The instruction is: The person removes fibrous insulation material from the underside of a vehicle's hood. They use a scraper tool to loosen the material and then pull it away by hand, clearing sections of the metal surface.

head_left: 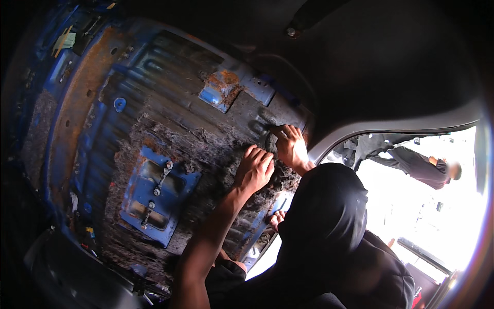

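Observation:
My left hand point(254, 170) reaches in from the bottom, its fingers curled down at grey fibrous felt padding point(200, 139). The curled fingers hide whether they grip any of it. My right hand is out of view. A co-worker in a black head covering point(332, 204) leans in close on the right. One hand of the co-worker point(289, 146) bends onto the padding just beside mine, and another hand point(278, 219) shows partly at the lower edge. Under the padding lies the blue, partly rusted vehicle floor panel point(170, 228), ribbed and bare in places.
Two metal links with bolts point(163, 177) stand up from the blue panel. A rust-stained crossmember point(83, 92) runs along the left. Dark interior trim point(378, 77) curves overhead. Through the bright door opening point(405, 216), another person point(420, 166) is visible outside.

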Tool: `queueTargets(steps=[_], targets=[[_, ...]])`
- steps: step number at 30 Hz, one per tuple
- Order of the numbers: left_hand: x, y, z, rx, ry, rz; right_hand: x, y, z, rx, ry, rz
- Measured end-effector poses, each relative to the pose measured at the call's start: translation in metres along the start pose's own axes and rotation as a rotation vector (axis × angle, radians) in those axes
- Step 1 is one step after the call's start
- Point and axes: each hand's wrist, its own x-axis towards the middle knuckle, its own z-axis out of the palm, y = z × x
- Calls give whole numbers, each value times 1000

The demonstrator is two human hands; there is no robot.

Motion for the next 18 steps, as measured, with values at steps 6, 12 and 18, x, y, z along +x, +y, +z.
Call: queueTargets(steps=[6,12,18], targets=[[1,-9,-6,-30,-16,-105,51,20,2,0,-8,-76],[-1,-10,-13,7,-34,-160,18,10,-6,-160,-146,-37],[6,-14,-25,231,-7,-146,-5,14,-19,91,-111,-37]])
